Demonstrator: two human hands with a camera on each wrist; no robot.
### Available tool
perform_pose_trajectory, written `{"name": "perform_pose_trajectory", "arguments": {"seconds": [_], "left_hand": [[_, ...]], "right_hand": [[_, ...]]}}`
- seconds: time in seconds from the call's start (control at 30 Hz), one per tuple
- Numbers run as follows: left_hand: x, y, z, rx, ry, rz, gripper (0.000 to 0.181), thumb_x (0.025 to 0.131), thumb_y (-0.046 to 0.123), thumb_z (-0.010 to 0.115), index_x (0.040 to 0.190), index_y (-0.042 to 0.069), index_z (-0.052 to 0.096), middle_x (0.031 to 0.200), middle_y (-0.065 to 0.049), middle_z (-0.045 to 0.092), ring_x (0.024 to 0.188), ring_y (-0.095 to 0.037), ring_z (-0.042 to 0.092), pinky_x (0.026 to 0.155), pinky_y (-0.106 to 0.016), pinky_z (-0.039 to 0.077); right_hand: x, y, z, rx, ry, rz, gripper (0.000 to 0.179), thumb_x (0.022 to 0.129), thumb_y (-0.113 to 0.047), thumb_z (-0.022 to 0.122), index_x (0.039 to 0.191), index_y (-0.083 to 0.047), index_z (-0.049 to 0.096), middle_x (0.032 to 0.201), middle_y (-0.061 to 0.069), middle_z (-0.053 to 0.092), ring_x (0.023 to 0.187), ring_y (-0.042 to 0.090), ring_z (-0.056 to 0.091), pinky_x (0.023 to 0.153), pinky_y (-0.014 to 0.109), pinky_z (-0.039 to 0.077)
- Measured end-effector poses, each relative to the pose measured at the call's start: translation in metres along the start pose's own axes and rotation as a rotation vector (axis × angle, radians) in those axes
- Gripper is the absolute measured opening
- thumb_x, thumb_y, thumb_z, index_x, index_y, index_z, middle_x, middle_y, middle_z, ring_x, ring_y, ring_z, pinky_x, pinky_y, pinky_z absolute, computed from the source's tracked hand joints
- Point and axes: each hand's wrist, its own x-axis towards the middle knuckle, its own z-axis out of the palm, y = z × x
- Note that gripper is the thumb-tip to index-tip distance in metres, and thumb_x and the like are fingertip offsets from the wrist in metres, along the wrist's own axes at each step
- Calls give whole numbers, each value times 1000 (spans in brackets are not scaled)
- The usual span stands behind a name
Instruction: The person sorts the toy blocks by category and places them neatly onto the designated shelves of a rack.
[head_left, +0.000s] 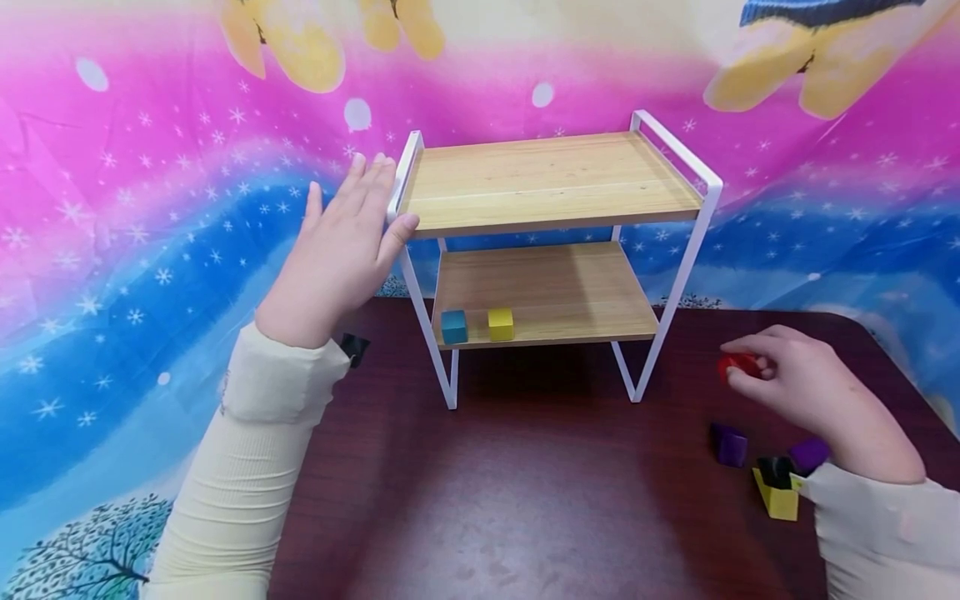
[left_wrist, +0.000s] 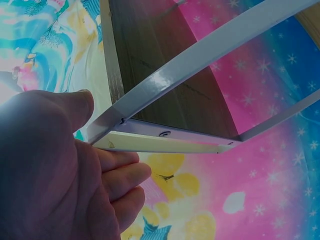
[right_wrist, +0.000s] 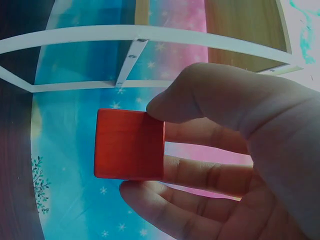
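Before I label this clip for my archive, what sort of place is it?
Probably a staged tabletop set: a pink-and-blue snowflake-printed cloth backdrop hangs behind a glossy dark-red table bearing a white-framed two-tier wooden shelf.

Room btwn upper shelf [head_left: 555, 179] & lower shelf [head_left: 555, 283], but blue cube [head_left: 453, 327], yellow cube [head_left: 501, 325] block front L.

Glossy reddish-brown desk [head_left: 517, 508], pink-and-blue backdrop cloth [head_left: 172, 200] behind it, printed with white snowflakes [head_left: 88, 305], yellow shapes [head_left: 303, 46] up high, leafy tree [head_left: 101, 550] at lower left
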Motion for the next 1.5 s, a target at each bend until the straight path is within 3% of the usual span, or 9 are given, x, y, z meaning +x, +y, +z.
{"name": "perform_pose_trajectory", "arguments": {"seconds": [0.4,0.83,1.0,1.5], "left_hand": [[4,2,-1,-5,-1,-1,76,106,52,36,164,19,-1,171,-4,5,156,-20,-7,121,-58,-10],[3,1,-1,-11,6,-21,76,106,51,37,164,19,0,171,-5,6,156,-21,-7,121,-59,-9],[3,1,0,-8,-1,-31,77,106,52,37,164,19,-1,171,-5,6,156,-21,-8,121,-59,-9],[3,2,2,-2,-6,-30,77,106,51,37,164,19,-1,171,-6,6,156,-22,-7,121,-59,-9]], "right_hand": [[1,-9,1,36,0,4,33,85,-14,79,114,1,73,104,22,61,77,25,52,60,37,48],[2,-23,6,62,29,-25,30,84,-15,80,112,-3,76,102,14,61,76,22,53,59,32,49],[2,-28,7,75,15,-13,32,85,-16,79,114,-3,75,107,16,61,80,24,55,62,36,52],[4,-42,12,89,73,-39,30,82,-11,79,112,-3,77,106,15,61,78,23,54,60,33,51]]}}
